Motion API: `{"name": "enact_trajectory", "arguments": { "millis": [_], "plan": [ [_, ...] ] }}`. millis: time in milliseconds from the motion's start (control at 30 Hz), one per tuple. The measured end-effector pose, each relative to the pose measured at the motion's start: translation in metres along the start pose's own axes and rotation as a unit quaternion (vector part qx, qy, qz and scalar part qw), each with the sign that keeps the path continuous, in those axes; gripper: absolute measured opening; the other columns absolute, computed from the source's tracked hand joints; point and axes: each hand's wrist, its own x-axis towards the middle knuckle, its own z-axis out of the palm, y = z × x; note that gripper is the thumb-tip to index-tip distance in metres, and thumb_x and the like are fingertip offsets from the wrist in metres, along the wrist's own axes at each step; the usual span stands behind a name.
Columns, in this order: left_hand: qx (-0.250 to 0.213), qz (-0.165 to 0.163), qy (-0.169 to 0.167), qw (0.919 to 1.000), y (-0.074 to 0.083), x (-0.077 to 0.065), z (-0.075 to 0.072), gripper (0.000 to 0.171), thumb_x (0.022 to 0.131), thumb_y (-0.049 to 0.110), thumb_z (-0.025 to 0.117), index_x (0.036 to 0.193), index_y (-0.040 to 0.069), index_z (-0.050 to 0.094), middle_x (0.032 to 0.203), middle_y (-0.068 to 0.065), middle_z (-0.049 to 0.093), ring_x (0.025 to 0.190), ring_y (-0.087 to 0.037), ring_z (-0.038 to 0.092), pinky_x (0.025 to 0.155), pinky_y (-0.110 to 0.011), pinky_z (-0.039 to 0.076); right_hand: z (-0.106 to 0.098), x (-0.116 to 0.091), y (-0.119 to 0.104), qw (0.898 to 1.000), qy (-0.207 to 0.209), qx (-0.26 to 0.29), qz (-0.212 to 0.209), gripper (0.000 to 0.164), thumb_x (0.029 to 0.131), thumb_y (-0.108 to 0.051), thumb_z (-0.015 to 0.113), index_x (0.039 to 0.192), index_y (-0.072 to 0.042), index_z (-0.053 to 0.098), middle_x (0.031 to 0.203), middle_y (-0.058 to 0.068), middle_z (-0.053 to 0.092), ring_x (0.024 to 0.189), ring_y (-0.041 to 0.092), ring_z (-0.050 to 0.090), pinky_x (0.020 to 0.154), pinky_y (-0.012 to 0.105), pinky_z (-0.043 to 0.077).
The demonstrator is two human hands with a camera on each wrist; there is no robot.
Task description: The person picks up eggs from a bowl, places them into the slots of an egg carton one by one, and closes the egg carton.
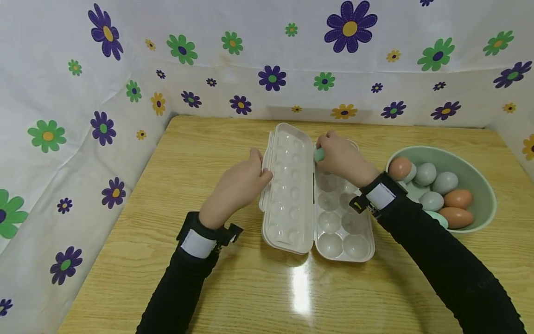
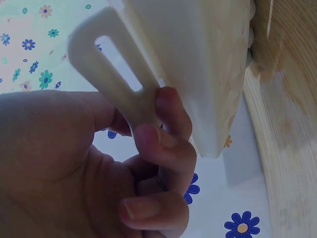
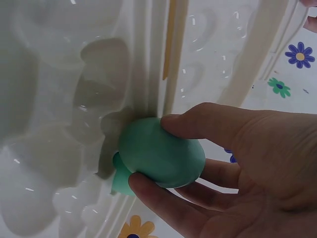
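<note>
A white plastic egg box lies unfolded on the table, its lid raised on the left. My left hand grips the looped handle at the lid's outer edge. Between thumb and fingers, my right hand pinches a green egg at the far end of the box, beside the hinge. A second green patch shows under this egg; I cannot tell whether it is another egg or a reflection. The nearer cups of the box hold nothing.
A pale green bowl stands right of the box, with several grey-white and brown eggs and a green one inside. My right forearm passes over its near left side. A flower-print cloth hangs behind the wooden table.
</note>
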Motion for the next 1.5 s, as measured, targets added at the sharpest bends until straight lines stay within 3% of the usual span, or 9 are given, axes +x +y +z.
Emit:
{"name": "enact_trajectory", "arguments": {
  "millis": [300, 533, 767, 1000, 1233, 1500],
  "plan": [
    [0.002, 0.0, 0.002, 1.0, 0.0, 0.001, 0.0, 0.035, 0.105, 0.028, 0.044, 0.124, -0.001, 0.042, 0.07, -0.003, 0.046, 0.054, -0.016, 0.047, 0.047, -0.025, 0.033, 0.006, -0.002, 0.005, 0.999, -0.004, -0.02, -0.028, 0.029, 0.087, -0.003, 0.058, 0.113, 0.008, 0.063, 0.113, 0.026, 0.058, 0.088, 0.028, 0.052, 0.075, 0.038, 0.048],
    [0.001, 0.0, 0.002, 1.0, 0.0, 0.0, 0.001, 0.034, 0.105, 0.027, 0.044, 0.123, -0.001, 0.042, 0.07, -0.003, 0.046, 0.054, -0.016, 0.046, 0.046, -0.025, 0.033, 0.01, -0.002, 0.01, 0.999, -0.014, -0.02, -0.028, 0.031, 0.088, -0.001, 0.056, 0.117, 0.01, 0.062, 0.117, 0.027, 0.058, 0.096, 0.031, 0.055, 0.084, 0.044, 0.051],
    [0.001, 0.001, 0.003, 1.0, 0.0, 0.0, 0.0, 0.033, 0.105, 0.027, 0.044, 0.123, -0.001, 0.042, 0.07, -0.002, 0.045, 0.054, -0.016, 0.046, 0.047, -0.025, 0.032, 0.01, -0.002, 0.011, 1.0, -0.017, -0.015, -0.02, 0.032, 0.088, -0.004, 0.064, 0.117, 0.009, 0.063, 0.117, 0.025, 0.062, 0.106, 0.035, 0.058, 0.092, 0.048, 0.051],
    [0.001, 0.005, 0.006, 1.0, 0.0, 0.0, 0.001, 0.032, 0.105, 0.026, 0.044, 0.122, -0.001, 0.042, 0.069, -0.001, 0.044, 0.054, -0.016, 0.045, 0.047, -0.026, 0.032, 0.011, -0.003, 0.012, 0.999, -0.011, -0.027, -0.022, 0.022, 0.087, -0.005, 0.063, 0.106, 0.005, 0.065, 0.103, 0.02, 0.061, 0.095, 0.03, 0.054, 0.083, 0.042, 0.047],
    [-0.003, 0.003, 0.006, 1.0, 0.0, 0.0, 0.001, 0.031, 0.105, 0.027, 0.045, 0.122, 0.0, 0.043, 0.07, -0.002, 0.045, 0.055, -0.016, 0.046, 0.047, -0.025, 0.032, 0.01, -0.004, 0.012, 0.999, -0.021, -0.029, -0.015, 0.035, 0.086, -0.008, 0.068, 0.118, 0.008, 0.065, 0.117, 0.025, 0.065, 0.109, 0.036, 0.059, 0.093, 0.047, 0.051],
    [-0.004, 0.004, 0.006, 1.0, 0.001, -0.001, 0.001, 0.031, 0.105, 0.027, 0.045, 0.122, 0.0, 0.042, 0.07, -0.002, 0.045, 0.055, -0.016, 0.046, 0.047, -0.026, 0.032, 0.009, -0.004, 0.012, 0.999, -0.026, -0.032, -0.007, 0.038, 0.087, -0.009, 0.069, 0.121, 0.007, 0.065, 0.12, 0.025, 0.065, 0.112, 0.037, 0.059, 0.095, 0.048, 0.051]
  ]
}}
